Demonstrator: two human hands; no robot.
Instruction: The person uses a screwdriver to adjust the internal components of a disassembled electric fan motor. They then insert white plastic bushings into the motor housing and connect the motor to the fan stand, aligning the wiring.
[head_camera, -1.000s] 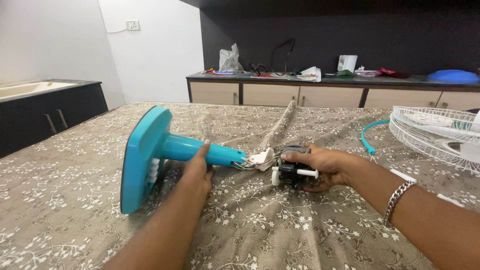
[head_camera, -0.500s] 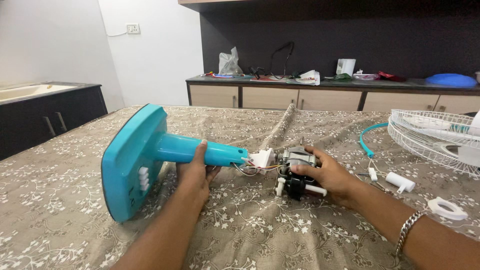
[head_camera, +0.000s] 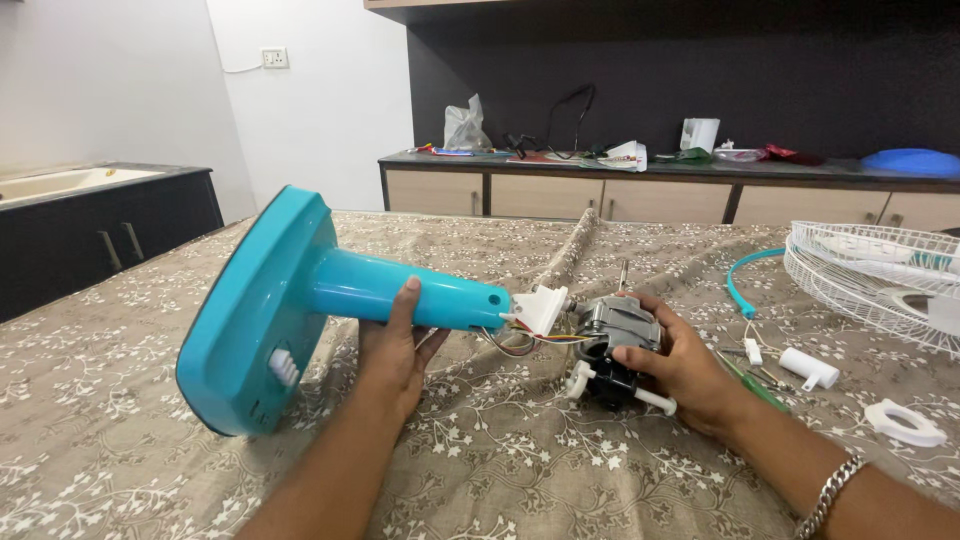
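A turquoise fan stand (head_camera: 290, 300) lies tipped on the patterned cloth, its broad base at the left and its neck pointing right. My left hand (head_camera: 398, 345) wraps the neck from below. At the neck's end a white bracket and coloured wires lead to a grey and black fan motor (head_camera: 612, 345). My right hand (head_camera: 685, 365) grips that motor from the right, and a metal bracelet sits on that wrist.
A white wire fan guard (head_camera: 880, 280) and a turquoise ring lie at the right. Small white plastic parts (head_camera: 808, 368) and a white ring piece (head_camera: 905, 422) rest near my right forearm. Behind stands a dark counter (head_camera: 660, 170) with clutter, and a black cabinet at the left.
The stand's base has lifted and tilted further up off the cloth, held by my left hand. My right hand has stayed on the motor, which has turned slightly.
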